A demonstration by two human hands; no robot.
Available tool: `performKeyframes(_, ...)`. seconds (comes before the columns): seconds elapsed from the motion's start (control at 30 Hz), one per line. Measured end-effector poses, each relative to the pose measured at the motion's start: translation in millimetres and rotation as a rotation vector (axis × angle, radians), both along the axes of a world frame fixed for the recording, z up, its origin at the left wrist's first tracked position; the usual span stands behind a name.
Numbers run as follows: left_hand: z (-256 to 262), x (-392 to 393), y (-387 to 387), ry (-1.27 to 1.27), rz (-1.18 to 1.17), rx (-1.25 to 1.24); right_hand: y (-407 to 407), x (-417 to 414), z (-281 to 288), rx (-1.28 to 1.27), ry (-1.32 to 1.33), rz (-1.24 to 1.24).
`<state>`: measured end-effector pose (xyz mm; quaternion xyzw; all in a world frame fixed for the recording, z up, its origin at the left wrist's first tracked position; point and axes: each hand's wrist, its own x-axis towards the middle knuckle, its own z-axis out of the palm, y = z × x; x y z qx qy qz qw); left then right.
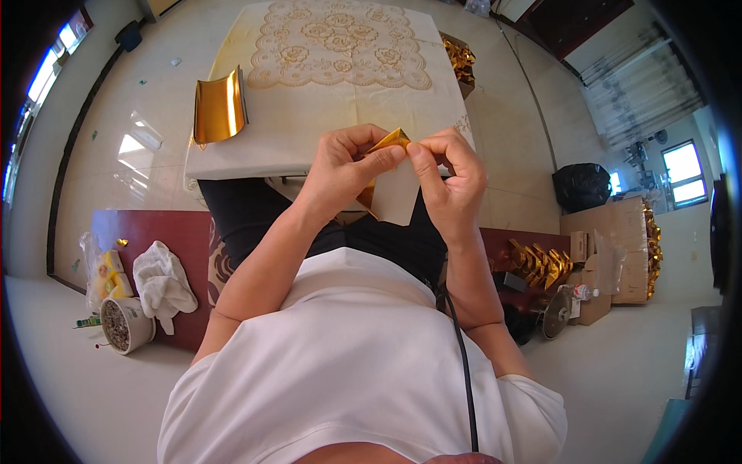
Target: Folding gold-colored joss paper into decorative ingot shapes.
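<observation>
A sheet of gold foil paper (400, 194) with a pale back hangs between my hands above my lap, its top corner folded to a gold point. My left hand (353, 159) pinches the folded part between thumb and fingers. At the right edge of that fold, my right hand (449, 171) grips the paper with thumb and forefinger, the two thumbs almost touching. On the near left part of the table lies a curved stack of gold foil sheets (219, 110).
A table with a white cloth (348, 107) stands before me. Folded gold foil pieces (539, 264) lie on the dark red surface at right, beside cardboard boxes (608, 249). At left are a white towel (164, 284) and a white pot (128, 326).
</observation>
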<state>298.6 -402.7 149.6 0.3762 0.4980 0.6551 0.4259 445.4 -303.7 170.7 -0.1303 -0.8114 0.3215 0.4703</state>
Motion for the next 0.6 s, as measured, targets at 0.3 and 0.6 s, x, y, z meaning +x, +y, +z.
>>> performKeyframes(0.3, -0.7, -0.5, 1.3, -0.036, 0.043, 0.038, 0.6, 2.2, 0.4, -0.212, -0.043, 0.063)
performKeyframes(0.6, -2.6, 0.6, 2.7, -0.029, 0.042, 0.070, 2.4, -1.8, -5.7, -0.003, -0.019, 0.003)
